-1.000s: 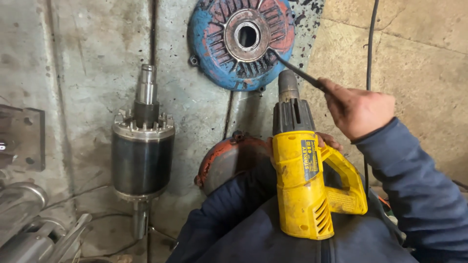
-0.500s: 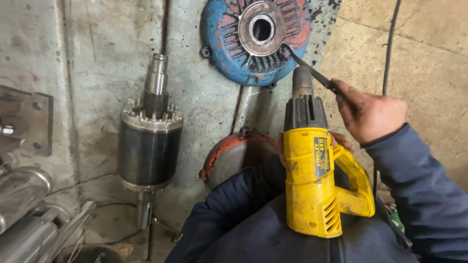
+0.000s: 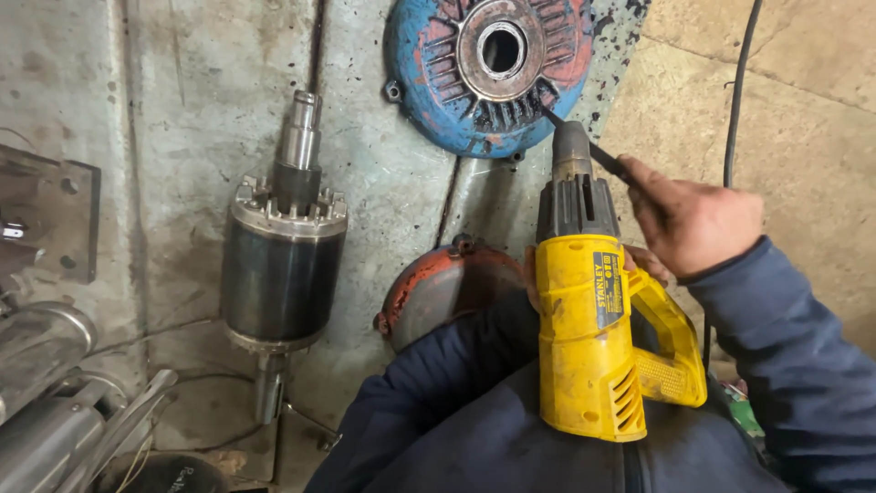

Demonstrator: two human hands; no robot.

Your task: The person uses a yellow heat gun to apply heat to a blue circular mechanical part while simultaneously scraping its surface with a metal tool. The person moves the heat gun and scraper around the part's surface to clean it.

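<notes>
Right hand [image 3: 695,222] grips a thin dark tool [image 3: 584,146], tip against the blue motor cover [image 3: 438,110] rim. Left hand [image 3: 639,265] mostly hidden behind the yellow heat gun [image 3: 589,338]; grip cannot be told. Rotor [image 3: 283,265] lies well left.

Your right hand [image 3: 695,224] grips a thin dark tool [image 3: 589,151], its tip at the blue motor end cover [image 3: 429,100]. Your left hand [image 3: 639,265], mostly hidden, steadies the yellow heat gun [image 3: 584,338]. A rotor [image 3: 283,265] lies well apart on the worktop [image 3: 182,137].
</notes>
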